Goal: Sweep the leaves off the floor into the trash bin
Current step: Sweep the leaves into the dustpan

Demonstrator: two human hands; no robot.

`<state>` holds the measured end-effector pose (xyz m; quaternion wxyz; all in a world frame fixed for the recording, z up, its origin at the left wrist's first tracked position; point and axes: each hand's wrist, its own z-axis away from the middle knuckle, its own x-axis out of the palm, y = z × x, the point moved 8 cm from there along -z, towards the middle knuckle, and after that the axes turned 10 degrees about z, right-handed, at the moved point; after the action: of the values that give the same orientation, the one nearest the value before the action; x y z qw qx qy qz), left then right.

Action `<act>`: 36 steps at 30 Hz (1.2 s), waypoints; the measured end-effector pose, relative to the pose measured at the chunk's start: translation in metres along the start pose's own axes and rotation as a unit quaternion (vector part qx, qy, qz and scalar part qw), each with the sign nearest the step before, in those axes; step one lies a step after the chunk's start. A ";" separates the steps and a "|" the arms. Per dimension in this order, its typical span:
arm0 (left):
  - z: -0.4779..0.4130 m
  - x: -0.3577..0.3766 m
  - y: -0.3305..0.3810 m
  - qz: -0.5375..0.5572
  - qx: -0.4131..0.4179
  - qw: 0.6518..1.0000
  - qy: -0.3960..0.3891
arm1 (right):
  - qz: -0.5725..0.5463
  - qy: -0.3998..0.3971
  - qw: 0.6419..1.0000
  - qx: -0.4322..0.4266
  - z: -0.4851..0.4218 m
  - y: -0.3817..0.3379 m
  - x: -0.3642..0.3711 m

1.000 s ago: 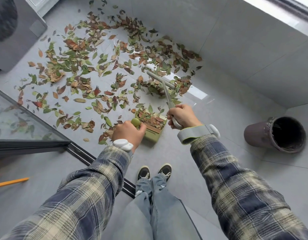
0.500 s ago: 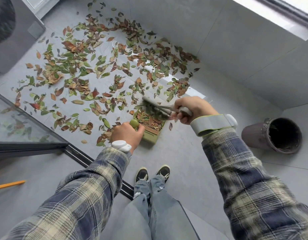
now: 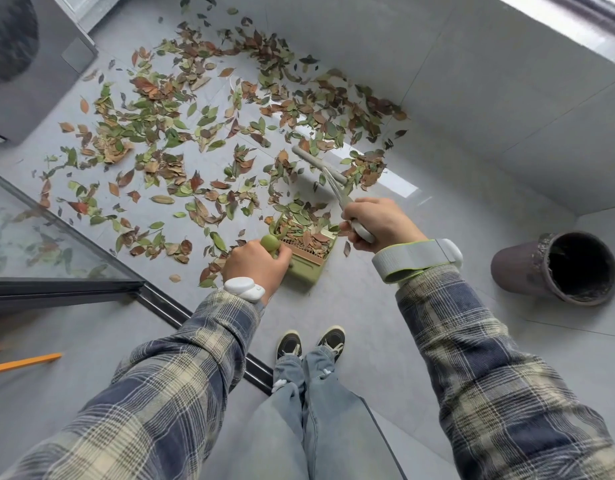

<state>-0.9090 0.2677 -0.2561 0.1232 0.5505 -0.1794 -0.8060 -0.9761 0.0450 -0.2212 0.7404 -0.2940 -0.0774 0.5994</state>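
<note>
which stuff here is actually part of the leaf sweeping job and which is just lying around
For the job: leaves, green dustpan gripped by the left hand, grey brush gripped by the right hand, dark trash bin.

Just lying about: orange stick, glass panel, grey unit.

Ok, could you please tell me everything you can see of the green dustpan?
The dustpan is olive green, plastic-looking and boxy, with a toothed comb ridge across its back. It rests on the grey floor, mouth facing away from the person, piled with green and brown leaves. The left hand grips its round-knobbed handle.
</note>
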 end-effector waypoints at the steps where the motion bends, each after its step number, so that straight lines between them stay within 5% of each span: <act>1: 0.000 0.000 0.000 0.000 0.000 1.000 0.001 | 0.011 -0.002 1.000 0.002 -0.001 0.003 0.003; 8: 0.001 -0.001 0.002 -0.003 0.004 1.000 0.010 | 0.087 -0.052 0.994 0.052 0.005 0.017 0.011; 15: 0.002 0.001 0.002 0.000 0.005 1.000 0.008 | 0.020 -0.098 0.993 0.066 0.027 -0.011 -0.010; 36: 0.001 -0.002 0.004 -0.013 0.001 1.000 0.004 | -0.072 0.087 0.993 0.034 -0.011 0.019 -0.018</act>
<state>-0.9093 0.2650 -0.2521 0.1129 0.5563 -0.1728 -0.8050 -0.9918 0.0264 -0.2354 0.7950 -0.3133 -0.0131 0.5193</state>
